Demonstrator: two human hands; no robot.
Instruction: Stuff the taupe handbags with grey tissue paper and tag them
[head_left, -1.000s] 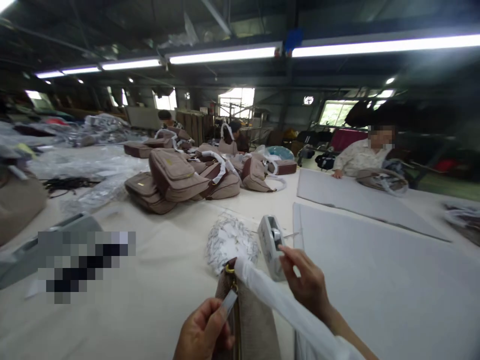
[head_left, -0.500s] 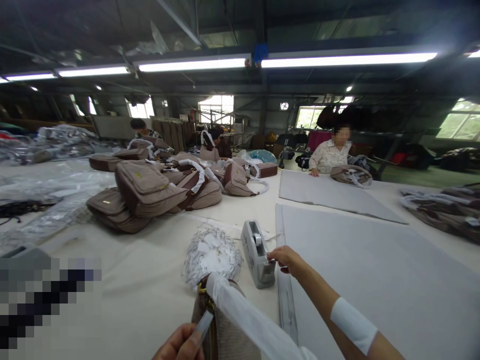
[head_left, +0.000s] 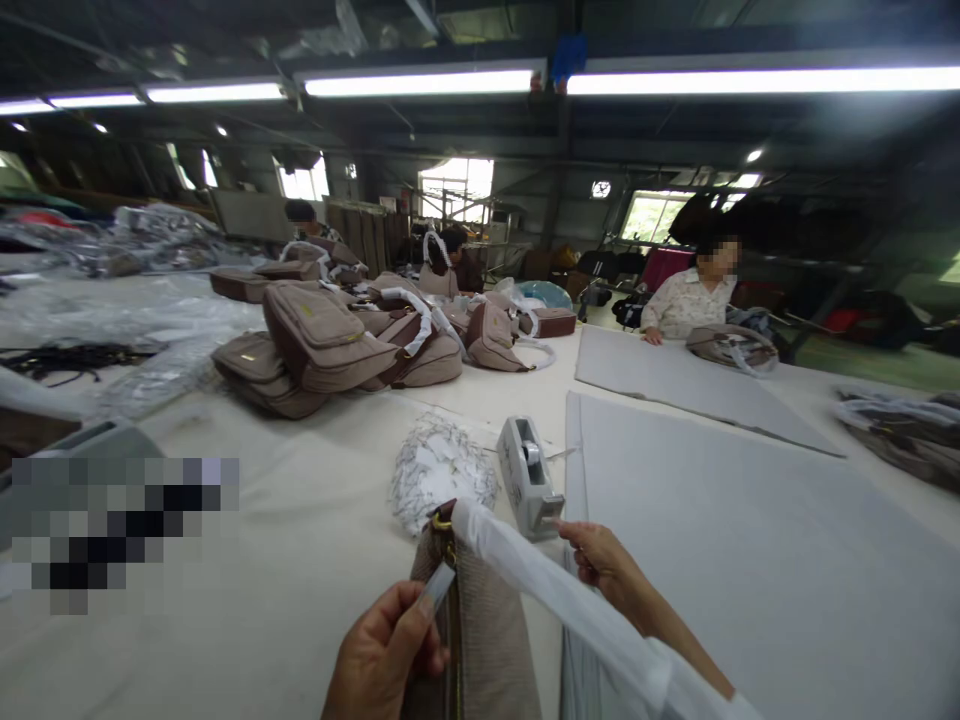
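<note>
A taupe handbag [head_left: 495, 640] stands upright before me, with a zip and gold-coloured ring hardware on top. Its strap [head_left: 555, 585] is wrapped in white paper-like material. Beside the zip, my left hand [head_left: 390, 645] pinches a pale translucent strip [head_left: 437, 588] between thumb and finger; whether the strip is fixed to the zip pull I cannot tell. My right hand [head_left: 604, 565] is closed in a pinch at the near end of a grey tape dispenser [head_left: 525, 475]. Anything between its fingertips is too small to make out.
A round bundle of white tags [head_left: 442, 470] lies beyond the bag. Taupe bags [head_left: 322, 335] are piled further back. Grey sheets [head_left: 720, 500] cover the table's right side. A co-worker [head_left: 690, 300] stands across the table. Clear plastic [head_left: 150, 330] lies left.
The view has turned left and tilted down, so the scene sits further right and higher. My right hand is now slightly below the dispenser's near end. My left hand still pinches the strip.
</note>
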